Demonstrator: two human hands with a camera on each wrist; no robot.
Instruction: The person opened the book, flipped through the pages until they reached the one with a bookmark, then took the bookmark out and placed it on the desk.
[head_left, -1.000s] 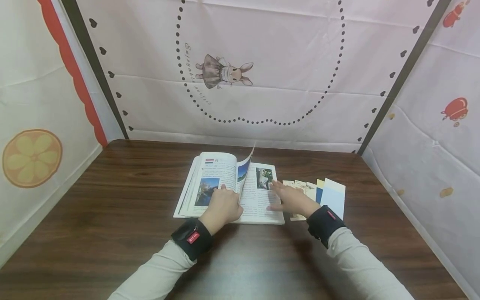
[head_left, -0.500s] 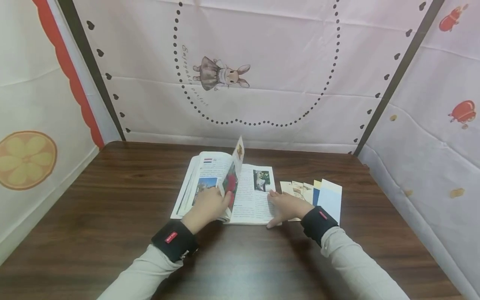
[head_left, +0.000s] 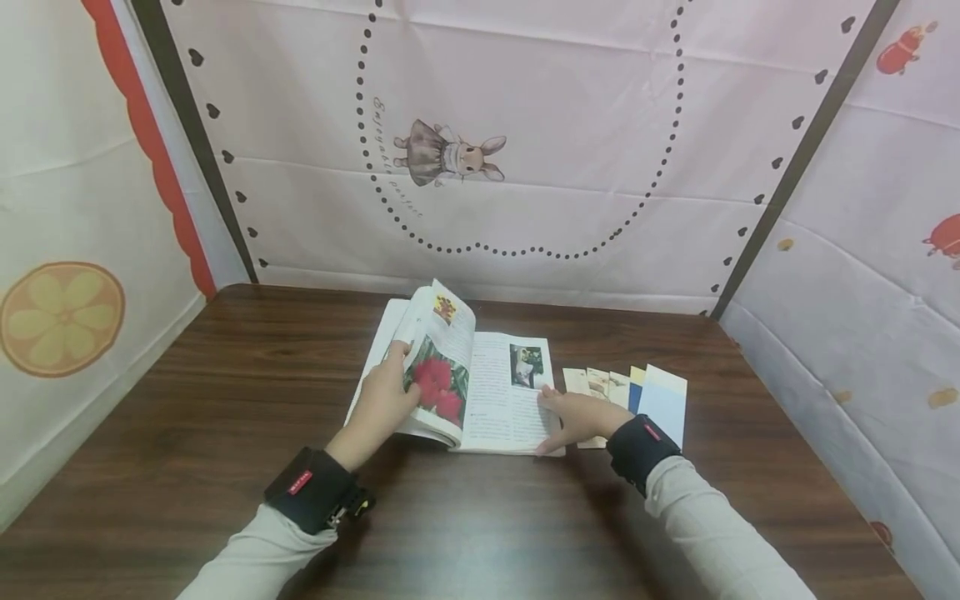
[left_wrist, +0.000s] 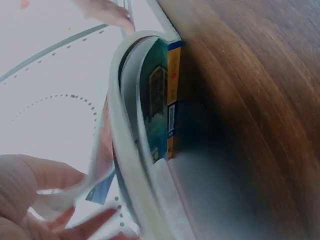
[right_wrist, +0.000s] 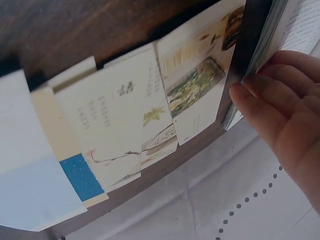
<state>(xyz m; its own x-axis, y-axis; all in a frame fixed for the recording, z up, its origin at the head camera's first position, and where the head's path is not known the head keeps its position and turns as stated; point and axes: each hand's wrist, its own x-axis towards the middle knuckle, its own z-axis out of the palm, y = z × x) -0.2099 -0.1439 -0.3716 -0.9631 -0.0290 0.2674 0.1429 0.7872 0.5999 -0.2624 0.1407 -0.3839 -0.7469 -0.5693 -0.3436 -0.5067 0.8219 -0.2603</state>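
An open book [head_left: 504,408] lies on the brown table, its pages printed with text and pictures. My left hand [head_left: 378,400] pinches a leaf with a red flower picture [head_left: 442,367], which curves up on the left side. The left wrist view has the left hand [left_wrist: 35,192] with thumb and fingers on either side of the leaf, near the book's orange and blue spine [left_wrist: 173,90]. My right hand [head_left: 579,414] rests on the right page's outer edge. Its fingers [right_wrist: 270,107] lie nearly straight along that edge in the right wrist view.
Just right of the book, several printed paper cards [head_left: 597,382] overlap in a row, partly under the right hand. A light blue and cream card [head_left: 665,402] ends the row. Pale printed cloth [head_left: 562,167] walls in the table [head_left: 247,367] at the back and sides.
My left hand has moved left, carrying the lifted leaf over from the middle, so the red flower picture now faces up. The right hand has slid slightly nearer along the page edge.
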